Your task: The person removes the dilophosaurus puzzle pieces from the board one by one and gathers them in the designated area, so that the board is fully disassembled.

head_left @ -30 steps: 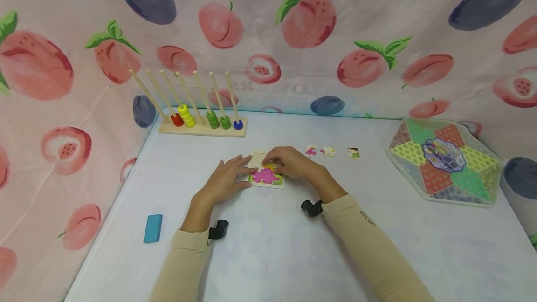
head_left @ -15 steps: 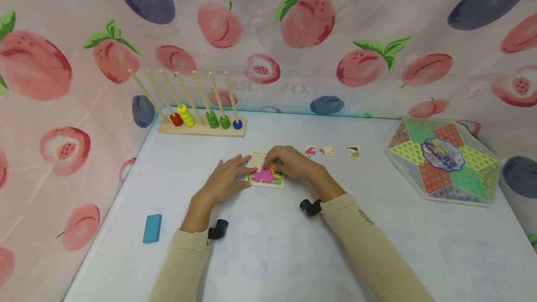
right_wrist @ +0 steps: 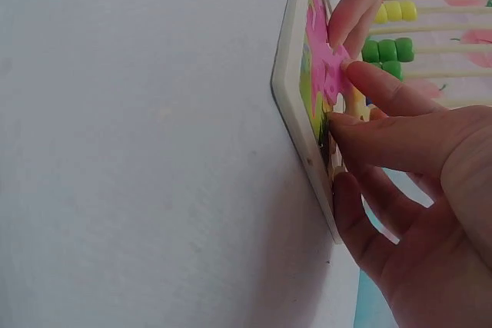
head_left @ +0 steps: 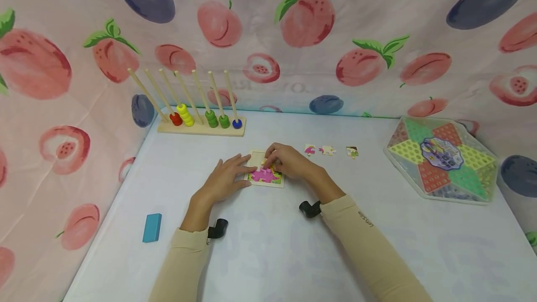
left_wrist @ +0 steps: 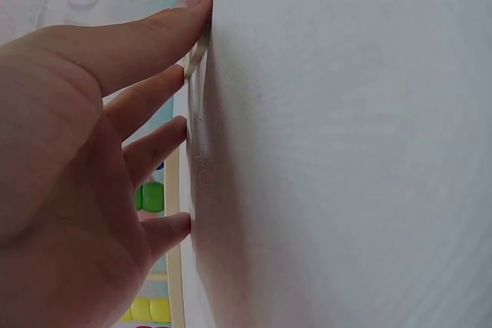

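Observation:
A small wooden jigsaw puzzle board (head_left: 266, 185) with a pink dinosaur picture lies mid-table, its upper left part showing bare wood. My left hand (head_left: 225, 178) rests at its left side with fingers spread, the thumb touching the frame's edge in the left wrist view. Above the board, my right hand (head_left: 291, 161) pinches a pink and yellow puzzle piece (right_wrist: 336, 71) between thumb and index finger. That piece sits tilted over the pink picture, partly hidden by the fingers. Three loose puzzle pieces (head_left: 327, 150) lie on the table to the right of the board.
A wooden bead abacus (head_left: 201, 128) with upright rods stands at the back left. One blue block (head_left: 152, 228) lies at the front left. At the right is a hexagonal board game case (head_left: 442, 160). Fruit-patterned cloth (head_left: 260, 22) hangs behind the white table.
My right hand's fingers have shifted slightly up with the puzzle piece at the board. The left hand stays in place, and the loose pieces have not moved.

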Demonstrator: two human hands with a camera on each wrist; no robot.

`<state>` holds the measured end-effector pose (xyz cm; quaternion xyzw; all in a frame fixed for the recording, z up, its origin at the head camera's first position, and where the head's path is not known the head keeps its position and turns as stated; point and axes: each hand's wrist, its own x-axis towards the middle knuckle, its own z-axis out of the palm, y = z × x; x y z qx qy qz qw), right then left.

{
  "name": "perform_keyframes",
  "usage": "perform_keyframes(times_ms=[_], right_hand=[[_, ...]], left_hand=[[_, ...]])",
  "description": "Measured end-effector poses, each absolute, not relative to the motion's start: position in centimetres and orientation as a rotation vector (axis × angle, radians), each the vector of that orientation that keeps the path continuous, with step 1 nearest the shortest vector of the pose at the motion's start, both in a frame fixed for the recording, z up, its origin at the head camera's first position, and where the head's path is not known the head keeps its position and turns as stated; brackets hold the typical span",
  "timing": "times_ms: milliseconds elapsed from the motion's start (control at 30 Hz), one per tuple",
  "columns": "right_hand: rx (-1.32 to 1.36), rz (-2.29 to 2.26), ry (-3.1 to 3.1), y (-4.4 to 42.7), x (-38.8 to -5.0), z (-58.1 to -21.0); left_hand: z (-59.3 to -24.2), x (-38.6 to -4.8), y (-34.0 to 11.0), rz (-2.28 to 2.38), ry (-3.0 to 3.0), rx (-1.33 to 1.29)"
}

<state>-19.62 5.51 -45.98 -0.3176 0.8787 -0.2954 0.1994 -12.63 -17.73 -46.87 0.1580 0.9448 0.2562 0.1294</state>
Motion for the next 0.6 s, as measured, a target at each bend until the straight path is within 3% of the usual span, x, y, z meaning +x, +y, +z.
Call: perform_keyframes(times_ms=[600], right_hand=[[-0.835, -0.924, 2.426, 6.00, -19.87, -46.16]], left_hand=[[-46.99, -12.66, -17.75, 0.738, 2.742, 0.448]])
